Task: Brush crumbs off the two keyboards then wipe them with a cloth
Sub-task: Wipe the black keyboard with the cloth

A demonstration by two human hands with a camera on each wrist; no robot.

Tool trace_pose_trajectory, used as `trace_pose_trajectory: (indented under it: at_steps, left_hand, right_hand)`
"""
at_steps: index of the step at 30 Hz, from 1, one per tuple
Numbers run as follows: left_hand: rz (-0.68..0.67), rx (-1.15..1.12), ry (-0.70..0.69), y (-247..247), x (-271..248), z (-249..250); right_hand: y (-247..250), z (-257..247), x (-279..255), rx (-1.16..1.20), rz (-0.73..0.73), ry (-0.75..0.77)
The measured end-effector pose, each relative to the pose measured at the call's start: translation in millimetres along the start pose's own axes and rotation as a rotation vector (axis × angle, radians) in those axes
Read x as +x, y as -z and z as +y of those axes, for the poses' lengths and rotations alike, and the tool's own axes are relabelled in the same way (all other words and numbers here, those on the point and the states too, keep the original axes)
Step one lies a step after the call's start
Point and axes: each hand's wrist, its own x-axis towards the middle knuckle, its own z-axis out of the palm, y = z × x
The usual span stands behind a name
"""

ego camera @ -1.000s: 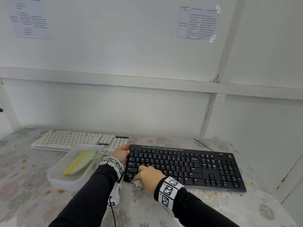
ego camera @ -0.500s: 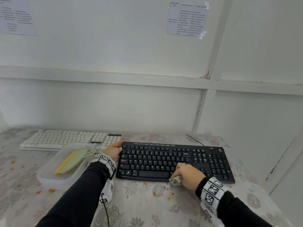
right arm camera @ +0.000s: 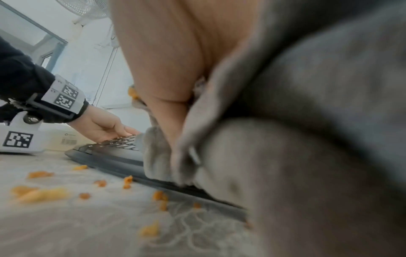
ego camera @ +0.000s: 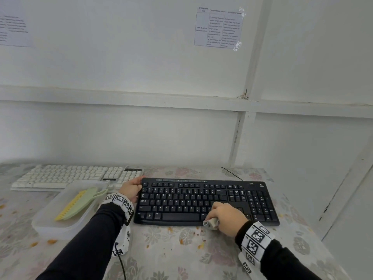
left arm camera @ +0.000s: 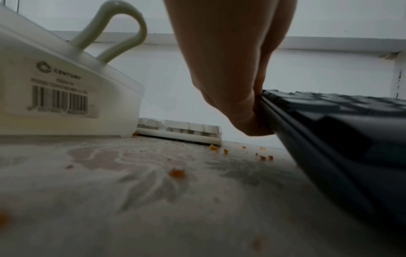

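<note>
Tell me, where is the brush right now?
In the head view the brush lies in the plastic tub at left, in front of the white keyboard, beside the left hand.

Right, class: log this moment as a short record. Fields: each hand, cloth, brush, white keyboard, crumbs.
Left hand: holds left end of the black keyboard
Right hand: grips the grey cloth at the keyboard's front edge
Brush: lies in the plastic container
White keyboard: behind the container, untouched
Crumbs: orange, scattered on the tablecloth
</note>
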Motion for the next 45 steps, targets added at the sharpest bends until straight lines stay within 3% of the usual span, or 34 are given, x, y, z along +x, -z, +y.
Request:
trace_pose_trajectory:
  at_steps: [14,19,25,29,33,36,39,41,45]
  left_hand:
    - [0.005,0.035,0.012,3.5,13.3,-7.5]
    - [0.01,0.041,0.02,4.9,16.0,-9.1]
    - [0.015,0.021,0.014,2.9,15.5,-8.7]
    - [0.029,0.021,0.021,2.8,15.3,-8.5]
    - [0.027,0.035,0.025,3.8,18.3,-10.2]
    - [0.025,0.043,0.031,5.3,19.8,-11.2]
    - [0.02,0.037,0.025,6.0,21.7,-12.0]
    - [0.014,0.028,0.022,6.0,23.8,-12.9]
    - [0.005,0.031,0.021,5.4,23.0,-12.4]
  right_hand:
    - [15.3,96.0,-28.9,-0.04,0.044,-0.352]
    - [23.9,108.5,-40.3,-0.065,0.041,-0.381]
    - [28.0,110.0,-52.3,-0.102,0.132,-0.588]
    - [34.1,106.8,-50.2,-0.005,0.194,-0.513]
    - [34.3,97.4,-42.9,0.115,0.106,-0.396]
    - [31.0,99.5,-42.3,0.051,0.115,-0.528]
    - [33.3,104.2,-43.3,-0.081,0.215,-0.647]
    - [38.0,105.7,-38.9,-0.017,0.283,-0.566]
    - [34.9,96.4,-21.5,0.076,0.202,-0.375]
